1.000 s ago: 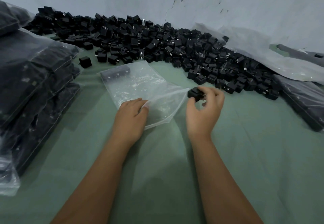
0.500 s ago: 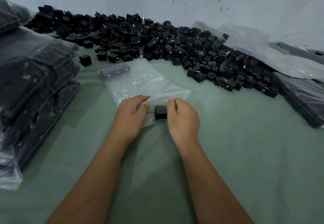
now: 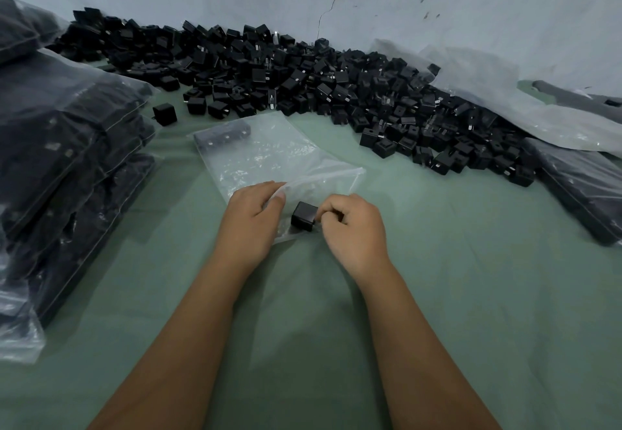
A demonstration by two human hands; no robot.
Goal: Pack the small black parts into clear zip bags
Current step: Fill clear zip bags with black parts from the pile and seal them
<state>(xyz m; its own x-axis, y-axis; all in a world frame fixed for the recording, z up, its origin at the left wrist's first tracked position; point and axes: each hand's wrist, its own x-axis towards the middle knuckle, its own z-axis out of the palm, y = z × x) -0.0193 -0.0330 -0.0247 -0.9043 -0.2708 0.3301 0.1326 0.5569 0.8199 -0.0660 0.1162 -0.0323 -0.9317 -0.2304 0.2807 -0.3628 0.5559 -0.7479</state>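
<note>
One part [image 3: 304, 217] is pinched in the curled fingers [image 3: 325, 218] of the right hand [image 3: 353, 227], at the near mouth of the bag [image 3: 276, 160], which lies flat on the green desk [image 3: 454, 295]. The edge of the bag's opening is gripped by the left hand [image 3: 250, 219], thumb and forefinger closed on the film, so that the mouth is lifted slightly. The part appears to sit just at or barely inside the opening; which of the two cannot be told through the clear plastic. A short row of parts [image 3: 222, 135] is already lodged at the bag's far, closed end.

The step in hand is judged to be the loading of one part into the bag, early in the fill. For the next move, the mouth would have to be kept open while the part is pushed deeper toward the row and released. Another part would then be fetched from the pile [image 3: 303, 86] along the wall. Filled bags [image 3: 67, 147] are stacked to the left.
</note>
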